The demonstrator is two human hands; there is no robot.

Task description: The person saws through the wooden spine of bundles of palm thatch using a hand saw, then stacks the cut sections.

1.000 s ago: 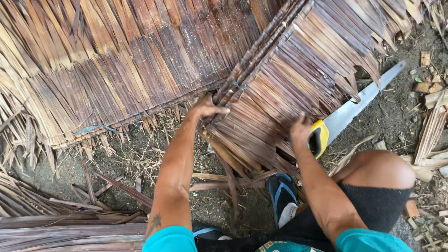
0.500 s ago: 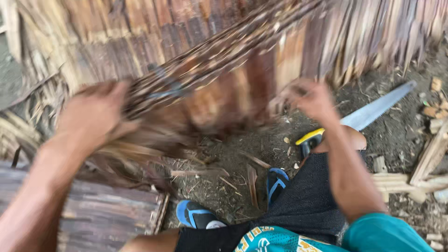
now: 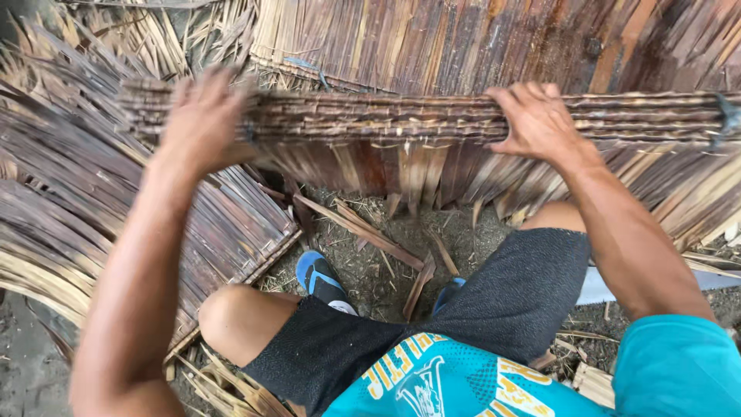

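Thatch panel (image 3: pixel 432 123) now swung up horizontal across the knees, off the ground pile, left hand (image 3: pixel 202 120) and right hand (image 3: pixel 538 120) fingers clamped on its bound spine, saw (image 3: pixel 718 279) dropped behind right arm.

A thatch panel (image 3: pixel 432 147) of dried brown palm leaves was held level above the ground. Its top spine was a bundle of thin sticks running left to right, with flat leaf strips hanging down from it, their ends ragged and uneven.
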